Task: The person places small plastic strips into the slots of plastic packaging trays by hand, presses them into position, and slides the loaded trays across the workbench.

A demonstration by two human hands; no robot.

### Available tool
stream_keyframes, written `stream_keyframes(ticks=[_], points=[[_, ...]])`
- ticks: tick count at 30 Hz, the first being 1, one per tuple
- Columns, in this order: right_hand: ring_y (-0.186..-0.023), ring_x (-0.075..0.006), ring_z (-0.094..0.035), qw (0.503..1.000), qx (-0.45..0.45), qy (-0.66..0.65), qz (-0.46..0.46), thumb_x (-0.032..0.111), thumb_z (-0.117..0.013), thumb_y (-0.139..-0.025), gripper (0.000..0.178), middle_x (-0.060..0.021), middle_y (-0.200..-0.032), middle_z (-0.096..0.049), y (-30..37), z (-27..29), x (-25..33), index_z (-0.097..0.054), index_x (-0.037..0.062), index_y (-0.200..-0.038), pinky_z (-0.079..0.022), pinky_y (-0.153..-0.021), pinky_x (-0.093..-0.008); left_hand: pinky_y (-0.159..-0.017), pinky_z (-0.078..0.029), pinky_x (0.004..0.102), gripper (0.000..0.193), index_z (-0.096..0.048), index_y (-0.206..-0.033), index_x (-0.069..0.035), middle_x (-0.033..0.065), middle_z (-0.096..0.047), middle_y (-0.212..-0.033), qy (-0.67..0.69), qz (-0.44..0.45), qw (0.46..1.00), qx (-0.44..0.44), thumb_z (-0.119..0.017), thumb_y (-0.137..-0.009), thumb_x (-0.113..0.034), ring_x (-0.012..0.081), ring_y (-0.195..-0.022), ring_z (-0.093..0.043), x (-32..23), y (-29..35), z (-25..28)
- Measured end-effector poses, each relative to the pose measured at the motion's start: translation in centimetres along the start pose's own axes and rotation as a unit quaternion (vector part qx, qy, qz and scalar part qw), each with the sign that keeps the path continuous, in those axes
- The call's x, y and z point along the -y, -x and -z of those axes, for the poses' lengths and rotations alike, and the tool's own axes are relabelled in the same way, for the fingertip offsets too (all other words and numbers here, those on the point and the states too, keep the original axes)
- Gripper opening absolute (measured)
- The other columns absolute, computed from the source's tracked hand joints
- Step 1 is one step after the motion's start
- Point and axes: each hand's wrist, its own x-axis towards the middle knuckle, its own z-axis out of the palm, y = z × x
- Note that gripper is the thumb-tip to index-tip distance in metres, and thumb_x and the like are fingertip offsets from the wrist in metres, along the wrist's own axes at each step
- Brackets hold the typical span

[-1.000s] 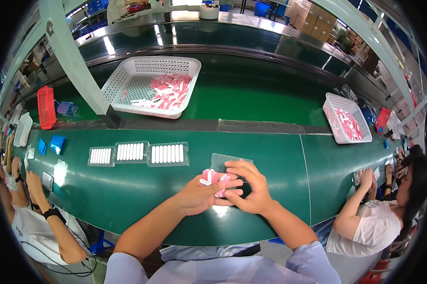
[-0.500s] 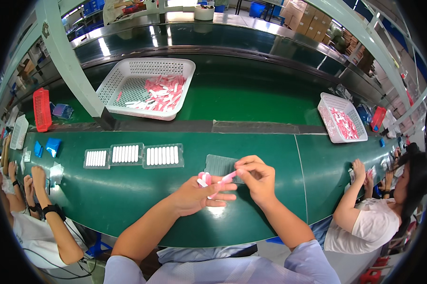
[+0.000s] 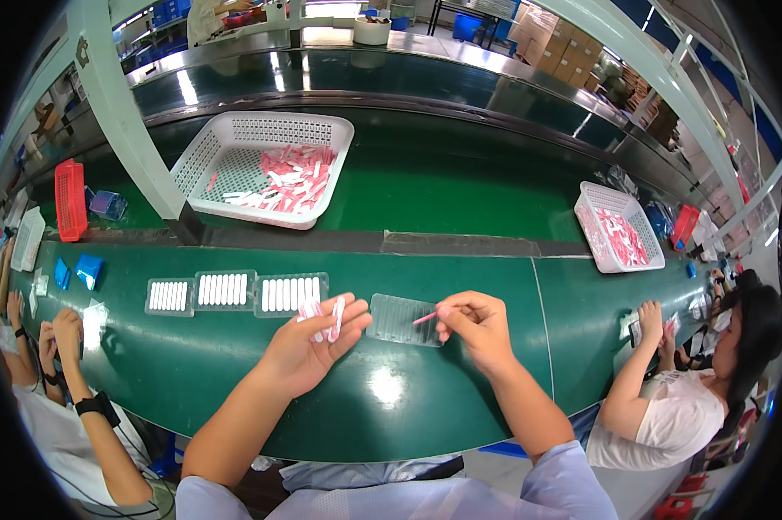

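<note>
My left hand (image 3: 309,347) is palm up, holding several small flat pink-and-white strips (image 3: 332,321) across its palm and fingers. Between thumb and fingertips my right hand (image 3: 476,325) pinches a single pink strip (image 3: 425,319). That strip is over a clear plastic tray (image 3: 400,329) with ridged slots, lying on the green tabletop between my hands; the right fingers cover its right end. Left of it stand three clear trays in a row, a right one (image 3: 290,295), a middle one (image 3: 225,290) and a left one (image 3: 170,297), each filled with white strips.
Beyond the table's dark ledge, a large white basket (image 3: 330,195) holds loose pink and white strips. A smaller white basket (image 3: 592,227) of them stands at the right. A pale metal post (image 3: 127,130) rises at the left. People sit working on both sides.
My left hand has moved left, away from my right hand, with its strips. My right hand has carried one pink strip down over the clear tray, which is now more exposed.
</note>
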Motion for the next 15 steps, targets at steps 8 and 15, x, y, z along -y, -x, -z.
stream_keyframes(ticks=[8,15], points=[[-0.066,-0.0162,-0.064,0.907,0.225,0.355,-0.001,0.016,-0.077,-0.085,0.015,-0.0062,-0.074,-0.069,-6.7,-1.7,-0.8,-0.075,0.0046,-0.095,-0.050,-0.062,-0.0333,-0.083,-0.063,0.0311,0.035,-0.055,-0.134,0.001,0.0159,-0.067,-0.125,-0.077,0.020,0.997,0.012,-0.061,-0.102,-0.011,0.0244,-0.106,-0.072,0.9,-0.6,3.0],[-0.099,-0.0324,-0.066,0.796,0.243,0.541,0.120,0.025,-0.073,-0.086,0.041,-0.0129,-0.101,-0.070,-6.1,-3.3,-0.7,-0.064,0.0100,-0.124,-0.049,-0.088,-0.0450,-0.074,-0.063,0.0287,0.030,-0.058,-0.130,-0.001,0.0136,-0.070,-0.121,-0.103,0.002,0.995,0.007,-0.062,-0.102,-0.012,0.0205,-0.096,-0.074,1.1,0.7,3.9]])
